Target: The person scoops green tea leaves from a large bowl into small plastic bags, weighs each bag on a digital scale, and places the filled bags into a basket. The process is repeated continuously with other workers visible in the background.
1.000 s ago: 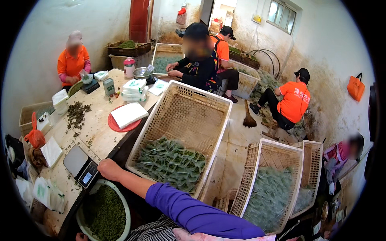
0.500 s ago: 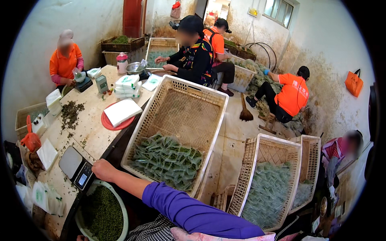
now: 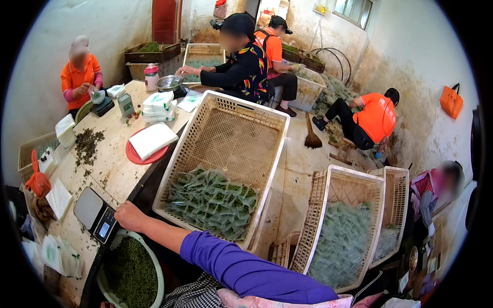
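Note:
My right hand [image 3: 130, 216], at the end of a purple-sleeved arm, is at the table's front edge with its fingers curled. It meets the right corner of a digital scale [image 3: 105, 226] with a lit display and a bare grey pan [image 3: 88, 208]. What the fingers grip, if anything, is hidden. Of my left hand [image 3: 106, 305] only a sliver shows at the bottom edge, by the rim of a pale basin [image 3: 160, 272]. Small green grains or berries [image 3: 129, 272] fill the basin, which stands below the scale.
A large plastic crate [image 3: 241, 133] beside the table holds filled clear packets [image 3: 213, 205]. More crates [image 3: 343, 241] of packets stand at right. White bags on a red plate [image 3: 147, 156] and dark scraps [image 3: 88, 146] lie on the table [image 3: 115, 169]. Several co-workers sit around the room.
My right hand stays at the scale's corner. The co-worker in the dark patterned top reaches toward the small metal bowl. The person crouching at right has lowered an arm toward the floor.

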`<state>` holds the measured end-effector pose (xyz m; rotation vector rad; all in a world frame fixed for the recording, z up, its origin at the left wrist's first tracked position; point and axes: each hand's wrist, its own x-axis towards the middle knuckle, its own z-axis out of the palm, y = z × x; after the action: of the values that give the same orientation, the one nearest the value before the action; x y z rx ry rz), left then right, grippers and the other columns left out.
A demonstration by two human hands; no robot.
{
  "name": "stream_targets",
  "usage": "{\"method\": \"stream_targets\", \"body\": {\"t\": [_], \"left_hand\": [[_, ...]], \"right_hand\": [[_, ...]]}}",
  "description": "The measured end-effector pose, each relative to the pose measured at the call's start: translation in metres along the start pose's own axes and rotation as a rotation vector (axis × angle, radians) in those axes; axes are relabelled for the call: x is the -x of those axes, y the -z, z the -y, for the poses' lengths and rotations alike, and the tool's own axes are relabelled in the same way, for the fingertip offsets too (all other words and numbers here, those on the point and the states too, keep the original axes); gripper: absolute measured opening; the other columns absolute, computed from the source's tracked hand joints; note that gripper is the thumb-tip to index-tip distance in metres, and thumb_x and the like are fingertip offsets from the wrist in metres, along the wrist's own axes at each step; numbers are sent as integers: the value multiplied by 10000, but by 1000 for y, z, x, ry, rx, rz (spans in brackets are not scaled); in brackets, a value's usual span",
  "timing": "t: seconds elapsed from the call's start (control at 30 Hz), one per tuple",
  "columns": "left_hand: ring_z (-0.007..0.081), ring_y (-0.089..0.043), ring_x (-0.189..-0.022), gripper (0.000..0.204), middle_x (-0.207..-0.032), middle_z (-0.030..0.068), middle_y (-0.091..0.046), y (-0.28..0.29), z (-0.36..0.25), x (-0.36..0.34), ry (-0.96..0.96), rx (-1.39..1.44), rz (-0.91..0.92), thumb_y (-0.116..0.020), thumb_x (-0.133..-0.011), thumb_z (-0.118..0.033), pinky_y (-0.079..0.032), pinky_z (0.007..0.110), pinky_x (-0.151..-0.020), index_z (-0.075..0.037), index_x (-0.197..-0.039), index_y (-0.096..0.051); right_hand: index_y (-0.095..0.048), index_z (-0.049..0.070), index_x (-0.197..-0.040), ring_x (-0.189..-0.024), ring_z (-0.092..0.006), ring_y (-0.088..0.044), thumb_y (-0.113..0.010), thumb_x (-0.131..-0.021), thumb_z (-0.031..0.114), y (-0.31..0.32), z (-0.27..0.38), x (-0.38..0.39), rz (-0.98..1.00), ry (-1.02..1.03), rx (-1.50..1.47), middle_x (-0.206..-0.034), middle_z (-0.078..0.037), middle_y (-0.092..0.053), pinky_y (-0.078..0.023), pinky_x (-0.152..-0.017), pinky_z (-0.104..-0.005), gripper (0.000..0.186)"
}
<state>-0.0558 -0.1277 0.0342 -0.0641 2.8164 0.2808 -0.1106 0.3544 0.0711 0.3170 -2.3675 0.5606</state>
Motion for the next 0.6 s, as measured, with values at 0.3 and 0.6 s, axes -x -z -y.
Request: {"method": "stream_targets", "body": {"t": [0.3,0.6], "left_hand": [[381,-602,-1054,330,-1202,207,-638,1,0,4,-28,-3,-22,-615,-952,-210,-486,479,-883,-29,-1227,-633],[382,-600,-1057,332,-1198,206,-640,-2,6,0,-36,-5,-30,-627,-943,-234,-491,477,-885,-39,-1211,-644]], "right_hand": [[-608,95,-623,-773,-267,-599,-629,-699,137,-2,0,0,9,-11,27,-716,-75,-586,-427,-724,-389,90],[-616,90,-628,-771,-270,-603,-630,-698,133,0,2,-1,39,-21,48,-715,-80,-591,-430,-732,-391,83]]}}
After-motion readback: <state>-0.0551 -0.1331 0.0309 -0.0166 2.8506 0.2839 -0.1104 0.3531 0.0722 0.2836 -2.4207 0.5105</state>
